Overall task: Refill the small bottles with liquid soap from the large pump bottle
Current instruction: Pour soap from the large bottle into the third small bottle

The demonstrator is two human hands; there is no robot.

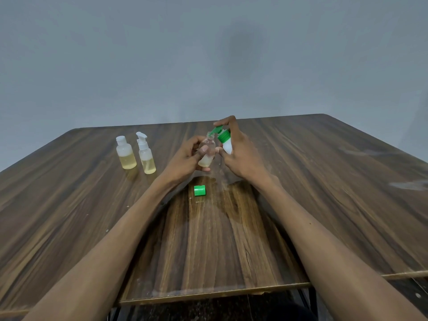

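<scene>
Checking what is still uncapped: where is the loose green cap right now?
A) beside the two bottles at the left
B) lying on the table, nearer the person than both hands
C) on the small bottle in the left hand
B: the green cap lies on the table, nearer than the left hand and right hand.

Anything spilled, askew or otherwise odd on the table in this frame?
A wet-looking patch lies on the table just below the hands, beside the loose green cap; it may be spilled soap. Pale smears mark the right side.

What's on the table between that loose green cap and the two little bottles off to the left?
In the head view, only the left forearm crosses above that stretch; between the green cap and the two small bottles, the table is bare wood.
</scene>
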